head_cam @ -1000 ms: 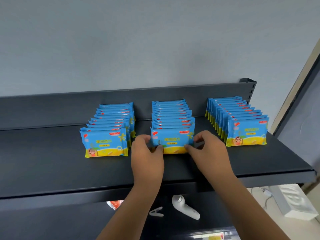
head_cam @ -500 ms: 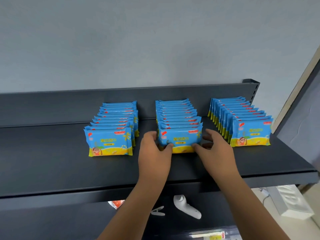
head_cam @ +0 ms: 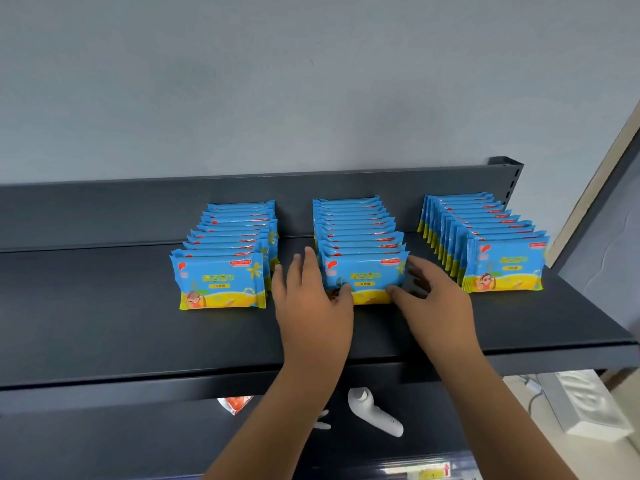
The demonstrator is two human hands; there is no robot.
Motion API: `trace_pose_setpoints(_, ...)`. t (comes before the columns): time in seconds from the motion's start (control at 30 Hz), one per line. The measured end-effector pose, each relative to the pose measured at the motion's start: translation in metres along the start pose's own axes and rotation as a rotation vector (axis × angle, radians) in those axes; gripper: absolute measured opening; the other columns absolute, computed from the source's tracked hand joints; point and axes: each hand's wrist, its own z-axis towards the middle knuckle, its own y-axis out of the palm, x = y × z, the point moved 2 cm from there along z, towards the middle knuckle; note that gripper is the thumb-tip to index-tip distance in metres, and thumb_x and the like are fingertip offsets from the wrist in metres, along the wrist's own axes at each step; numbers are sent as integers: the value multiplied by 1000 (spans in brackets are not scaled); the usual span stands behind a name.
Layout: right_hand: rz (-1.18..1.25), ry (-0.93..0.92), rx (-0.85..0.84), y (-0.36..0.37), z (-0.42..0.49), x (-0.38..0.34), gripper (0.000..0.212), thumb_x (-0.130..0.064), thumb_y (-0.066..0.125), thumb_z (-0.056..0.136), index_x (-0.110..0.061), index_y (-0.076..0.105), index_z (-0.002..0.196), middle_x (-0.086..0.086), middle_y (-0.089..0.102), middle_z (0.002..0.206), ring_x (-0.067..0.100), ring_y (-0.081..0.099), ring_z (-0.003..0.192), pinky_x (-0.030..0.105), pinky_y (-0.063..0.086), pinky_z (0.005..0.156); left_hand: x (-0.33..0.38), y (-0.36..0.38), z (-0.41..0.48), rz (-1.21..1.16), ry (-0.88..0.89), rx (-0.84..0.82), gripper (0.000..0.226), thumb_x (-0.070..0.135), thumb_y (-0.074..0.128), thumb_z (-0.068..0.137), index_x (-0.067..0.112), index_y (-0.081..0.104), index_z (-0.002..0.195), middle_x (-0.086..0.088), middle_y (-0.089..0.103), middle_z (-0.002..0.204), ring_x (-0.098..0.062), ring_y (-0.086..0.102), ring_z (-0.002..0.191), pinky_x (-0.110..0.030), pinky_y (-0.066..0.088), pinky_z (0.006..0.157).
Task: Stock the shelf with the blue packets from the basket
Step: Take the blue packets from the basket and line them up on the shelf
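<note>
Blue packets: three rows stand upright on the dark metal shelf point(head_cam: 104, 327), each running from the front back to the rear wall; a left row point(head_cam: 225, 258), a middle row point(head_cam: 360, 244) and a right row point(head_cam: 485, 237), well apart from one another.
Front packet point(head_cam: 363, 277): stands at the head of the middle row, face forward, touching the packet behind it.
Left hand point(head_cam: 311, 306): fingers spread along the packet's left edge, thumb pressed on its lower left corner.
Right hand point(head_cam: 436, 299): fingers apart beside the packet's right edge, thumb touching its lower right corner; neither hand is clamped round it.
Basket: not in view.
Step in hand: judged as squaring the newest packet into the middle row.
Next move: likely calls for letting go gently so the packet stays upright, then reaching down for another from the basket.
Below the shelf: a white handheld device point(head_cam: 374, 414) lies on a lower level.
</note>
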Motion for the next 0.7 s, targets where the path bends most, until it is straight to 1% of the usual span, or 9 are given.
trace_pose_setpoints(0.03,-26,3,10,0,0,1,63,-27,79,89,-27,53,146,-13,60,140,7,54,129,30,43,110,2,-3,-1,18,13,30,79,42,70,91,10,39,156,-6,43,159,-33,23,154,-44,24,126)
trace_pose_setpoints(0.1,-99,-24,45,0,-5,0,68,-35,73,93,-24,44,153,-7,48,155,13,42,144,33,34,116,8,-10,-3,75,104,106,78,46,61,93,5,39,155,-9,41,161,-34,20,155,-50,29,124)
trace_pose_setpoints(0.13,-162,-80,88,-2,-7,-1,68,-39,69,95,-21,42,154,-3,44,159,16,37,147,35,32,118,10,-14,-4,118,163,144,77,48,57,94,3,39,155,-10,40,162,-35,20,156,-51,29,123)
trace_pose_setpoints(0.23,-380,-356,244,-5,-16,-12,61,-45,53,102,-11,43,153,8,37,163,26,25,155,47,25,125,16,-30,-3,243,273,202,75,50,48,100,4,36,157,-10,34,165,-34,18,156,-51,25,124)
trace_pose_setpoints(0.33,-452,-521,240,0,-20,-32,62,-48,43,102,-10,46,151,11,37,163,29,21,157,51,19,126,16,-48,0,372,341,227,70,54,46,101,11,40,156,-9,34,165,-35,14,157,-53,22,124)
trace_pose_setpoints(0.47,-446,-657,141,23,-21,-63,62,-49,39,103,-8,49,148,12,39,162,29,21,157,50,17,127,-5,-68,7,474,352,229,68,58,45,100,12,52,149,-11,40,162,-39,16,156,-56,23,122)
trace_pose_setpoints(0.57,-402,-722,98,41,-23,-85,57,-45,41,103,-10,50,147,9,43,160,28,23,156,48,14,128,-25,-83,12,434,367,240,64,54,48,100,9,58,143,-14,47,157,-41,20,155,-56,27,120)
trace_pose_setpoints(0.63,-273,-759,60,58,-28,-101,52,-38,47,103,-12,49,148,6,44,159,26,24,156,48,16,128,-42,-97,14,385,330,238,61,52,46,102,7,59,141,-14,49,154,-41,19,155,-51,24,124)
trace_pose_setpoints(0.7,-60,-747,22,77,-32,-119,48,-32,51,102,-12,51,146,3,47,156,21,27,155,45,23,126,-59,-113,22,267,234,204,63,54,38,103,9,56,143,-10,49,155,-35,17,156,-41,15,128)
